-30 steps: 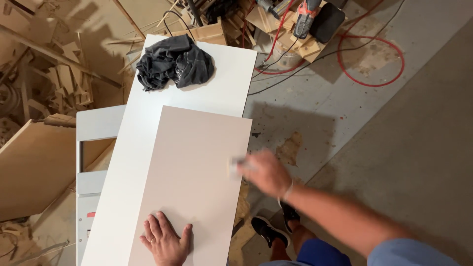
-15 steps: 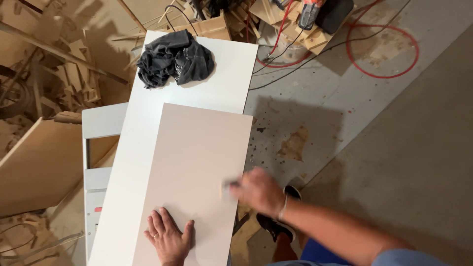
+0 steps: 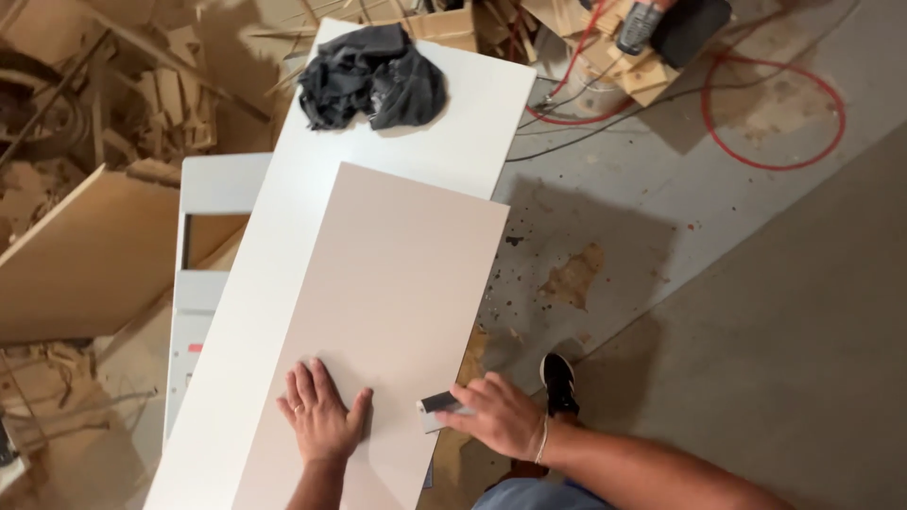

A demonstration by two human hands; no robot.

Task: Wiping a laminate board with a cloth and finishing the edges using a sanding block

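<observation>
The right hand [image 3: 499, 416] is clamped on a small grey block [image 3: 442, 408], pressed against the panel's [image 3: 397, 302] near right edge. Just left of it, the left hand [image 3: 319, 417] lies flat on the panel, fingers spread. Far beyond both hands, a dark rag [image 3: 373, 77] sits on the white board [image 3: 444, 142] beneath.

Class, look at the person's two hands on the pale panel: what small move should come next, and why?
Probably draw the small grey block along the panel's right edge. The right hand pinches it against that edge of the pale panel, and the left hand lies flat on the panel, bracing it on the white board below.
</observation>
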